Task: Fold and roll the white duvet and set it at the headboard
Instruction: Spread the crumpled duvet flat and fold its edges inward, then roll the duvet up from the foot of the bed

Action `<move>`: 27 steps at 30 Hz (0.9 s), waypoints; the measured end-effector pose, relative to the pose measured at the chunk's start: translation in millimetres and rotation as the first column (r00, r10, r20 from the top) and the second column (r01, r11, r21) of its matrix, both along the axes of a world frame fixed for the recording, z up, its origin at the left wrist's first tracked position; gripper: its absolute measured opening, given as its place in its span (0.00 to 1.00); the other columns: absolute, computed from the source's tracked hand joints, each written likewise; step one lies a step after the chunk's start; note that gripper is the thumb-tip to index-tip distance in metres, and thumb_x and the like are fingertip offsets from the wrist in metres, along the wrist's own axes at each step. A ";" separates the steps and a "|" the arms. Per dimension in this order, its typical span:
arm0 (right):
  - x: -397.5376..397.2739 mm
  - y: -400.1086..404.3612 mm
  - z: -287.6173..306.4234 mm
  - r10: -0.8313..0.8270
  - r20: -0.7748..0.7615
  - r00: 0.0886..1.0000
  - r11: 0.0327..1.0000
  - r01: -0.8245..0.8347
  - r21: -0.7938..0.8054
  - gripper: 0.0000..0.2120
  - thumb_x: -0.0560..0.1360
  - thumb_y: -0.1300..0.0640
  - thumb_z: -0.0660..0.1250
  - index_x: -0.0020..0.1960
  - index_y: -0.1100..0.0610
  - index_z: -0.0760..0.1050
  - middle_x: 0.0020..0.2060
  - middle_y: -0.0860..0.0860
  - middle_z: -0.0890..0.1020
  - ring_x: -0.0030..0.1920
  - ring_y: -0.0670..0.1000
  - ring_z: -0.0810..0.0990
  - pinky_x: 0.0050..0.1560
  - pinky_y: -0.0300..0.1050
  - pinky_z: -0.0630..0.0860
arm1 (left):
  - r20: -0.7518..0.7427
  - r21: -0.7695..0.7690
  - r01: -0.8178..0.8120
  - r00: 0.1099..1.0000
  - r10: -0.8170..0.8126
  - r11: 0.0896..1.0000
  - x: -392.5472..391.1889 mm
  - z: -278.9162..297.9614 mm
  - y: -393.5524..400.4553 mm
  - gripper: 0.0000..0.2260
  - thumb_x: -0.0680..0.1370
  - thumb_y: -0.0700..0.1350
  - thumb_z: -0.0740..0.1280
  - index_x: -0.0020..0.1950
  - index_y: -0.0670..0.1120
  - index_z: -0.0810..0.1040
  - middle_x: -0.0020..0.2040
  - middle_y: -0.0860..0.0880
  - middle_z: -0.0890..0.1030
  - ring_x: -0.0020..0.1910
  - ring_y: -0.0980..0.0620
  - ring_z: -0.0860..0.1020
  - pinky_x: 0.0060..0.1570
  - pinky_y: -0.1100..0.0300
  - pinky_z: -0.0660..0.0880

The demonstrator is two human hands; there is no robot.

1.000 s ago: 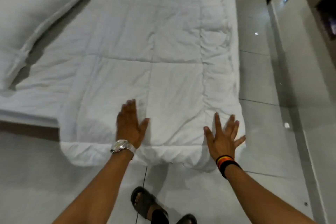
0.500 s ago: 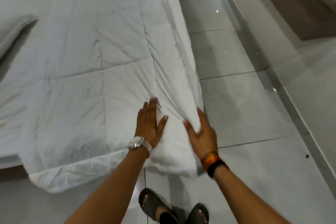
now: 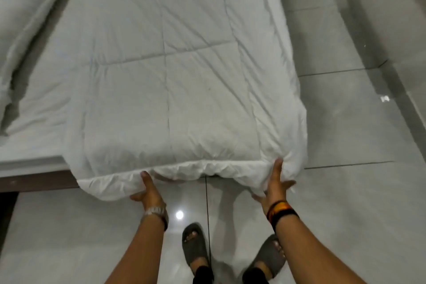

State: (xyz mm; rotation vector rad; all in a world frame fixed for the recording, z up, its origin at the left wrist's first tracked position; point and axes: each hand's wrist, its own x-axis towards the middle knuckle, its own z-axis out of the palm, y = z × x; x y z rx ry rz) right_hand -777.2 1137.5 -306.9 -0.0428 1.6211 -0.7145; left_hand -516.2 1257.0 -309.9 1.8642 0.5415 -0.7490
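Note:
The white quilted duvet [image 3: 184, 71] lies folded lengthwise along the bed, its near end hanging over the foot of the bed. My left hand [image 3: 148, 191], with a silver watch, grips the hanging near edge from below, thumb on top. My right hand [image 3: 275, 182], with dark and orange wristbands, grips the duvet's near right corner, where the cloth bunches around the fingers. The headboard is out of view.
The bed sheet [image 3: 30, 143] shows at the left, with a raised fold of white fabric [image 3: 34, 30] lying on it. The dark bed frame [image 3: 34, 180] runs along the lower left. Glossy grey floor tiles [image 3: 345, 122] surround the bed; my sandalled feet [image 3: 196, 246] stand below.
Both hands left the top of the duvet, where they lay flat, and now grip its near edge from underneath, spread apart. The view shifted back toward the bed's foot.

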 end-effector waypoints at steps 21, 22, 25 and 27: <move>73.6 -7.5 -48.4 -0.367 -0.262 0.893 0.907 0.280 -0.315 0.54 0.53 0.23 0.78 0.72 0.49 0.74 0.61 0.46 0.83 0.55 0.50 0.84 0.60 0.49 0.81 | -0.116 -0.382 -0.321 0.947 0.299 0.867 96.8 -51.2 -1.8 0.44 0.53 0.73 0.80 0.64 0.53 0.79 0.55 0.53 0.86 0.51 0.49 0.86 0.53 0.46 0.83; 66.7 7.9 -48.0 -0.335 -0.303 0.892 0.924 0.248 -0.292 0.52 0.56 0.27 0.80 0.73 0.51 0.73 0.62 0.46 0.81 0.56 0.51 0.83 0.61 0.47 0.79 | -0.077 -0.264 -0.329 0.944 0.320 0.907 86.4 -49.6 11.1 0.43 0.54 0.71 0.81 0.63 0.53 0.79 0.54 0.53 0.86 0.48 0.50 0.86 0.50 0.48 0.84; 52.4 39.9 -18.1 -0.297 -0.294 0.908 0.948 0.244 -0.204 0.53 0.61 0.35 0.83 0.78 0.55 0.67 0.66 0.53 0.78 0.62 0.56 0.79 0.63 0.49 0.75 | -0.039 -0.153 -0.370 0.929 0.369 0.916 62.5 -10.3 61.6 0.42 0.54 0.69 0.82 0.62 0.49 0.79 0.56 0.51 0.85 0.48 0.50 0.85 0.52 0.50 0.83; 47.3 50.2 11.3 -0.298 -0.294 0.908 0.946 0.240 -0.218 0.51 0.61 0.39 0.85 0.76 0.57 0.68 0.64 0.54 0.79 0.60 0.57 0.80 0.62 0.50 0.76 | -0.113 -0.136 -0.385 0.922 0.371 0.913 68.3 16.6 77.7 0.49 0.50 0.70 0.82 0.66 0.50 0.77 0.62 0.49 0.82 0.54 0.46 0.83 0.58 0.48 0.80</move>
